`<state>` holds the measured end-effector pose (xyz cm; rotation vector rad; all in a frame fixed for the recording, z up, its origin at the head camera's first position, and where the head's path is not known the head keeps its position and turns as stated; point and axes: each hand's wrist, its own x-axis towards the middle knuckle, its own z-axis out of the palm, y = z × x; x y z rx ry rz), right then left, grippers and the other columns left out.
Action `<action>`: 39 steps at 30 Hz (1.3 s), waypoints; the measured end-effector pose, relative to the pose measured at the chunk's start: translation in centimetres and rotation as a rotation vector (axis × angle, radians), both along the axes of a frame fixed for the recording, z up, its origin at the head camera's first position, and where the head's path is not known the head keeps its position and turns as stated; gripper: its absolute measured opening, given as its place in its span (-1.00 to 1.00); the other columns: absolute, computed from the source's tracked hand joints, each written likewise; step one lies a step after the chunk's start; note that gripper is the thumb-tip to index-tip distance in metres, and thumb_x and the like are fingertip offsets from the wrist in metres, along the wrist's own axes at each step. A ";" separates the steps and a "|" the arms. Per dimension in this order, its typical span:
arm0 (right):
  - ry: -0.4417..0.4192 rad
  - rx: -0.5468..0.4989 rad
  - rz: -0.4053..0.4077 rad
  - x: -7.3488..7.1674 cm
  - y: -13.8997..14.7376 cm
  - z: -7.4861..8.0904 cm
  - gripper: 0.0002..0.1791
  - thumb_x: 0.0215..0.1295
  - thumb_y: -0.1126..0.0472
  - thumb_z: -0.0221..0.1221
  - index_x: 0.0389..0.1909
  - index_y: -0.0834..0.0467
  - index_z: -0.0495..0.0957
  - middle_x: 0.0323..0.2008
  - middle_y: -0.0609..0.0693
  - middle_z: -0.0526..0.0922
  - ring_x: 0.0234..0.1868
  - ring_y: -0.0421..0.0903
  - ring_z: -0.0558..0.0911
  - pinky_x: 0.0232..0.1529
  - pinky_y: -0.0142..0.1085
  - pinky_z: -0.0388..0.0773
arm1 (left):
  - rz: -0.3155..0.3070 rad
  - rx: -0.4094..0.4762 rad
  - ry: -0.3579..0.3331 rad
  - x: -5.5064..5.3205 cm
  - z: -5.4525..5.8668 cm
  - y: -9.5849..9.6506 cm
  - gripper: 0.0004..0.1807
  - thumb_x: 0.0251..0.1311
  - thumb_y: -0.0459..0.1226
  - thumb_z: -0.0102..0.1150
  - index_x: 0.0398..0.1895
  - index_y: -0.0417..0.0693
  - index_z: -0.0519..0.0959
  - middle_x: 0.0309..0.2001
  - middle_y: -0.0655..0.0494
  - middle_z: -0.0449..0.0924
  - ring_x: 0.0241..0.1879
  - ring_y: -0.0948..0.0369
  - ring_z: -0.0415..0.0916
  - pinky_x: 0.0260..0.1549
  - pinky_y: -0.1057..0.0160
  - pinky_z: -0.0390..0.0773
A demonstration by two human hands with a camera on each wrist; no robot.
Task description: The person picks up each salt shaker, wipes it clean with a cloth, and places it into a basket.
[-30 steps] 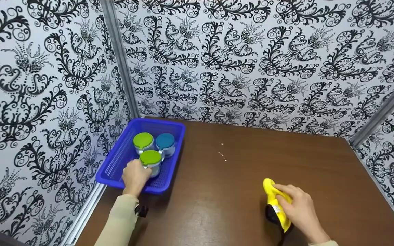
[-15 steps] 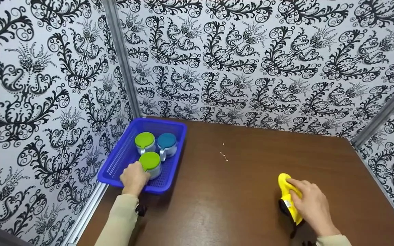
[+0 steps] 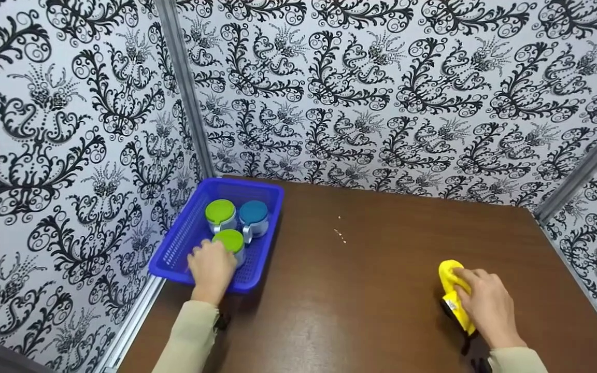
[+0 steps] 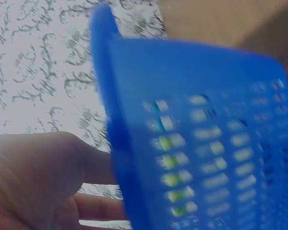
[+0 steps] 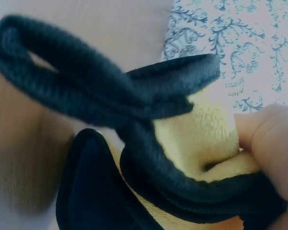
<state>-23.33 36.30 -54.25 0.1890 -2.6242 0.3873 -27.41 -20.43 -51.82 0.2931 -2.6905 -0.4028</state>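
In the head view my left hand (image 3: 212, 269) reaches into the blue slotted basket (image 3: 172, 274) beside the nearest green-lidded jar (image 3: 231, 241), covering its left side. The left wrist view shows the left thumb and fingers passing behind the basket's wall (image 4: 197, 67), which hides their tips, so I cannot tell whether they hold the jar. Another green-lidded jar (image 3: 221, 212) and a blue-lidded jar (image 3: 254, 212) stand behind it. My right hand (image 3: 487, 305) pinches a yellow cloth item (image 3: 454, 280) with black edging and a black loop (image 5: 72, 72), held above the table.
The basket stands on a brown table (image 3: 371, 290) at the left, close to the patterned side wall (image 3: 70, 181). A patterned back wall (image 3: 360, 103) closes the far edge. Several small white specks (image 3: 341, 236) lie on the tabletop near the middle.
The right hand has moved to the right with the yellow cloth. The nearest jar has shifted slightly toward me and then back toward the other jars; the left hand has moved a little to the right.
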 end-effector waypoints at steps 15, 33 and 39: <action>-0.210 0.018 -0.087 -1.1 1.3 -3.9 -0.56 0.26 0.20 0.34 0.15 0.22 0.60 -0.02 0.37 0.53 -0.13 0.33 0.48 -0.38 0.24 0.51 | -0.222 -0.013 0.341 1.1 0.1 5.7 -0.64 0.09 -0.25 0.43 -0.13 -0.29 0.59 -0.03 -0.33 0.55 0.06 -0.31 0.45 0.06 -0.24 0.41; -0.505 0.118 -0.099 -0.5 0.5 -4.2 -0.38 0.45 -0.02 0.12 0.42 0.18 0.32 0.20 0.51 0.31 0.12 0.58 0.31 -0.07 0.52 0.24 | -0.407 0.002 0.295 2.5 -2.1 11.2 -0.49 0.26 -0.16 0.32 0.26 -0.07 0.53 0.34 -0.28 0.36 0.40 -0.30 0.16 0.29 -0.32 0.20; -0.444 0.064 -0.124 -0.5 -1.0 -1.8 -0.30 0.51 -0.21 -0.03 0.48 0.14 0.26 0.31 0.50 0.23 0.26 0.58 0.14 0.08 0.62 -0.15 | -0.448 -0.037 0.201 2.1 -1.6 12.6 -0.36 0.35 0.00 0.18 0.47 0.12 0.36 0.46 -0.29 0.19 0.48 -0.31 -0.05 0.30 -0.41 0.10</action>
